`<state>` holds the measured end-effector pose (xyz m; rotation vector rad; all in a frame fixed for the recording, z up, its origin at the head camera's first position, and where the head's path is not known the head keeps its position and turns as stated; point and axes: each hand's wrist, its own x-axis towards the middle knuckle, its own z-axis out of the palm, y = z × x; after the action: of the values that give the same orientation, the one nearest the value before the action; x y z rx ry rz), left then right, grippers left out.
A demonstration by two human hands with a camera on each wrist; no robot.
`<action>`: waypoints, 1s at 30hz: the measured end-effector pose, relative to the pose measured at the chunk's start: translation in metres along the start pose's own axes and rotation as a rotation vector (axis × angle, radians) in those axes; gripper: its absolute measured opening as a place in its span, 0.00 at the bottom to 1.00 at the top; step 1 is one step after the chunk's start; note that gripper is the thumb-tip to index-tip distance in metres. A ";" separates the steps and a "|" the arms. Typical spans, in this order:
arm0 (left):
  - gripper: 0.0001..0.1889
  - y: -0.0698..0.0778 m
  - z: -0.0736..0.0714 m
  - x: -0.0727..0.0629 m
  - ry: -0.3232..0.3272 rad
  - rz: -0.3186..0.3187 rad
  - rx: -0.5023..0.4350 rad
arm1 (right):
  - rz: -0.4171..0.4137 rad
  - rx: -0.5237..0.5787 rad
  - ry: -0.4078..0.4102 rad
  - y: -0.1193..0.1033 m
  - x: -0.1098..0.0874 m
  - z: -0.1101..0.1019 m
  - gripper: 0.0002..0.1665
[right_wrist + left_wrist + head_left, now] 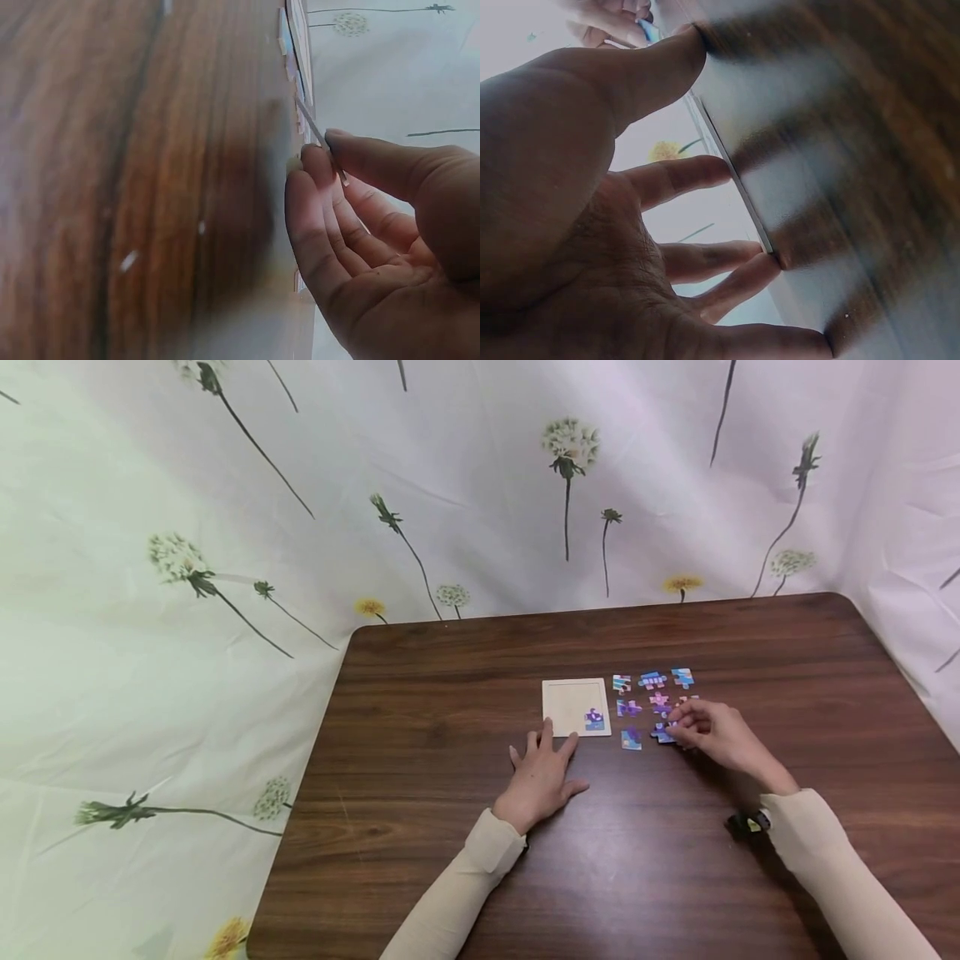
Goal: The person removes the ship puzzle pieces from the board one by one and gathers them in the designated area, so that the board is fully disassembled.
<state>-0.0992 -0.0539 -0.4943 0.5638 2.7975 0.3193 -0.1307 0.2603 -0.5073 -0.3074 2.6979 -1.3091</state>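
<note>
A square, light wooden puzzle tray [566, 700] lies on the table, with one purple and blue puzzle piece [594, 720] in its lower right corner. My left hand [535, 785] has its fingers spread. Some of its fingertips touch the tray's near edge [739, 187], and the thumb rests on the table. To the right of the tray, my right hand [723, 739] pinches a purple and blue puzzle piece [662, 734] between thumb and fingers. In the right wrist view that thin piece [313, 126] is tilted, its far end close to the tabletop.
Several loose puzzle pieces lie in rough rows right of the tray, among them a striped piece [622, 683], a pink piece [659, 700] and a blue corner piece [631, 739]. The dark wooden table [420, 777] meets a dandelion-print cloth [480, 485] at its back edge.
</note>
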 end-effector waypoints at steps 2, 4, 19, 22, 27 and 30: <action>0.39 -0.001 0.000 0.000 0.004 0.001 -0.001 | 0.004 -0.014 0.002 0.000 0.000 0.000 0.09; 0.39 -0.001 -0.001 0.000 0.007 0.003 0.000 | 0.006 -0.035 0.003 0.001 -0.001 -0.001 0.08; 0.39 -0.001 -0.001 -0.001 -0.009 -0.011 -0.012 | -0.016 -0.150 0.019 0.001 0.000 0.003 0.08; 0.39 -0.001 0.000 -0.001 -0.009 -0.011 -0.014 | -0.009 -0.157 0.020 0.000 0.000 0.004 0.08; 0.39 -0.001 0.000 -0.001 -0.007 -0.010 -0.012 | 0.000 -0.165 0.029 0.000 0.001 0.005 0.07; 0.39 -0.001 0.000 -0.001 -0.006 -0.008 -0.012 | -0.003 -0.178 0.038 0.000 0.001 0.005 0.07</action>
<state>-0.0988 -0.0551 -0.4943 0.5493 2.7895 0.3312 -0.1304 0.2563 -0.5108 -0.3075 2.8526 -1.0881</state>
